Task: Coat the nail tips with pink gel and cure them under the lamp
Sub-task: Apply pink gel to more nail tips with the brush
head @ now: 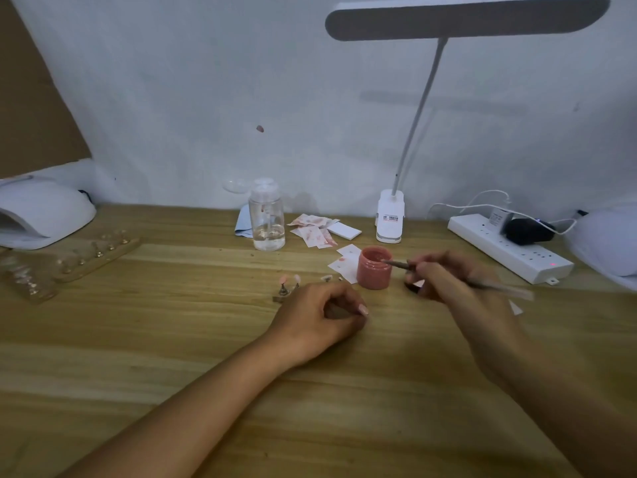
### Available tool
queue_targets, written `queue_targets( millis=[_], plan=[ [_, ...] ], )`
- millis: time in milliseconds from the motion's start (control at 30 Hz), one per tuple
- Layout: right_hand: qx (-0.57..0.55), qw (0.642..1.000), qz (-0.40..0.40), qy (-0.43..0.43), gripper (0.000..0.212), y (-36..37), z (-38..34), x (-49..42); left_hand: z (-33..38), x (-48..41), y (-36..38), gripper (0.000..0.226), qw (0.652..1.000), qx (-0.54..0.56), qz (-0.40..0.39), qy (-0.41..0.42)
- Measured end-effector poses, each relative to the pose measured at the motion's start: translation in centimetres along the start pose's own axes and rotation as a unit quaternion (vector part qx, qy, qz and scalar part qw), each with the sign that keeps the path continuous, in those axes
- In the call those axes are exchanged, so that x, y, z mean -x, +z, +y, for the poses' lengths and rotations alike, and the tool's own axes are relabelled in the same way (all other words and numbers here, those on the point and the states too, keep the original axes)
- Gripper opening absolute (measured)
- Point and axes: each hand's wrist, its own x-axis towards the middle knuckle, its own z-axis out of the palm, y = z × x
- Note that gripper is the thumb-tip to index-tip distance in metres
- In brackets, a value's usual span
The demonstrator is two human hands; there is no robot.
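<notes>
While the left hand (pixel 319 315) lies on the wooden table (pixel 172 357), to the left of the jar of pink gel (pixel 374 276) and nearer the person than it, its fingers are curled under. Whether they pinch the end of the small stand (pixel 280 298) or only rest against it cannot be told. Just right of the jar, the right hand (pixel 444 279) grips a thin brush (pixel 401 264) like a pen, its bristle end reaching over the jar's open mouth.

Left of the jar, two nail tips (pixel 283 279) stand upright on the stand's pegs, one pink and one paler.

These tips look like thin, light plastic — likely springy and easy to flick off a peg. Wet gel would smear at a touch, so the safest hold is probably the stand's base, never the tip itself. The jar looks small and light enough to tip if the brush drags on its rim, so steadying its wall may help.

Behind the jar lie pink-stained wipes (pixel 312 231). A clear pump bottle (pixel 267 219) stands behind it to the left, and a desk lamp (pixel 389 219) has its base behind it to the right. Far left of the jar, at the table's back, sits a white curing lamp (pixel 41 212); far right, a power strip (pixel 506 250).
</notes>
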Motion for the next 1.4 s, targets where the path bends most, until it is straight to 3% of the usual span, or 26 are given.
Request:
queue_targets(
  millis=[200,467,633,800,1400],
  plan=[
    [0.089,0.991,0.04,0.092,0.005,1.0,0.9,-5.7,0.0,0.0,0.1,0.02,1.0,0.0,-0.002,0.004],
    [0.205,0.974,0.022,0.092,0.02,2.5,1.2,-7.0,0.2,0.0,-0.2,0.019,1.0,0.002,-0.014,0.004],
    [0.064,0.991,0.066,0.099,0.007,1.8,0.6,-4.8,0.1,-0.1,-0.1,0.014,1.0,-0.013,-0.007,-0.008],
    [-0.087,0.993,0.004,0.076,0.016,0.1,1.2,0.6,0.0,-0.1,0.1,0.013,0.999,-0.033,0.004,-0.011],
    [-0.009,0.997,-0.075,0.01,0.01,0.5,1.8,2.9,0.0,-0.2,0.2,0.008,0.999,-0.046,0.008,-0.005]
  ],
)
